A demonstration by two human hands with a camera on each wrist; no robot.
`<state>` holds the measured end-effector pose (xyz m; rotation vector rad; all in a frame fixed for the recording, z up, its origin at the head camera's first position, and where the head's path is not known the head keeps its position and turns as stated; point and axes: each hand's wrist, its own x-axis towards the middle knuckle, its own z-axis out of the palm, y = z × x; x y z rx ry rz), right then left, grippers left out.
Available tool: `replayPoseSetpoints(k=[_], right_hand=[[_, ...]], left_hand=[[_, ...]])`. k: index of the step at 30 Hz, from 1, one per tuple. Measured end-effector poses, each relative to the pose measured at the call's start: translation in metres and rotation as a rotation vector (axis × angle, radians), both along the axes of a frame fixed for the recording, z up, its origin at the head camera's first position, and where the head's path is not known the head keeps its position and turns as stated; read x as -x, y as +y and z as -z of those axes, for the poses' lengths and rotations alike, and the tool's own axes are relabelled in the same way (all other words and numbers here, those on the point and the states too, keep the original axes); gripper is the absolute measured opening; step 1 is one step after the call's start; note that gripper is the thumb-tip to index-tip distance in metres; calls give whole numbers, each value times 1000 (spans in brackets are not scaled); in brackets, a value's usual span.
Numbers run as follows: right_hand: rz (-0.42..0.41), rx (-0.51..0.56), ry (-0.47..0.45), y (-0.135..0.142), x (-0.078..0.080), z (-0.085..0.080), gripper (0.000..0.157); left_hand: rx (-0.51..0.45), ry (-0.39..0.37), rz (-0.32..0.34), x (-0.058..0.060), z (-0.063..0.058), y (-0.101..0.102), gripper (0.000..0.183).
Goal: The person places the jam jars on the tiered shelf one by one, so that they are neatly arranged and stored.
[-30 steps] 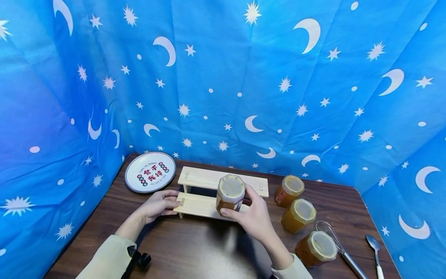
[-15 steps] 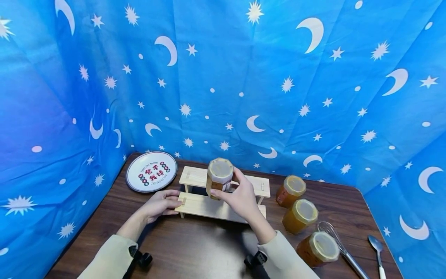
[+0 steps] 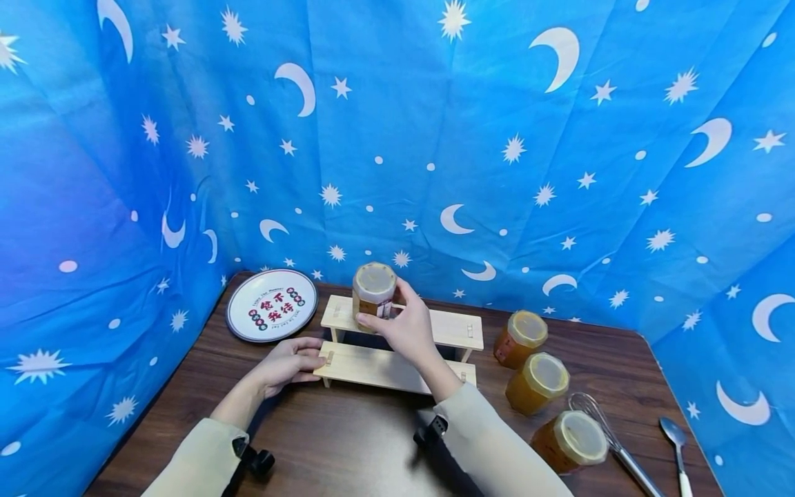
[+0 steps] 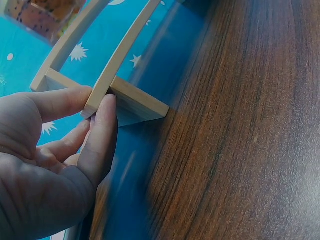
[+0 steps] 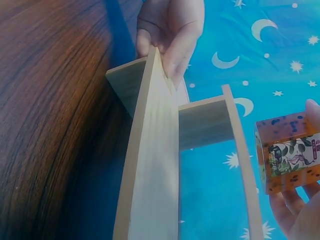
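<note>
The right hand (image 3: 406,326) grips a jar (image 3: 373,295) by its sides, over the rack's (image 3: 456,328) upper shelf near the tabletop's back edge. The left hand (image 3: 287,362) pinches the lower shelf's left end. Probably glass: heavy, slippery, breakable

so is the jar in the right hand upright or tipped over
Upright. The jar sits lid-up in the right hand, over the wooden rack's upper shelf; whether it touches the shelf, cannot tell.
</note>
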<state>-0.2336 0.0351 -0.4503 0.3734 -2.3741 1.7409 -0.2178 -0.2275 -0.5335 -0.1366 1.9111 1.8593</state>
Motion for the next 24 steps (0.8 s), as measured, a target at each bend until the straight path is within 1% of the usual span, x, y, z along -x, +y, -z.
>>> replayPoseSetpoints(k=[3, 5, 10, 16, 24], right_hand=[[-6, -6, 4, -6, 4, 2, 81], [-11, -5, 8, -10, 7, 3, 81], [-19, 10, 7, -15, 13, 6, 82], [-5, 9, 4, -17, 15, 9, 80], [-32, 52, -29, -18, 15, 10, 82]], left_hand=[[0, -9, -12, 0, 0, 0, 61], [2, -3, -6, 0, 1, 1, 61], [3, -6, -15, 1, 1, 2, 59], [5, -4, -17, 2, 1, 1, 59], [6, -11, -11, 1, 1, -2, 59]])
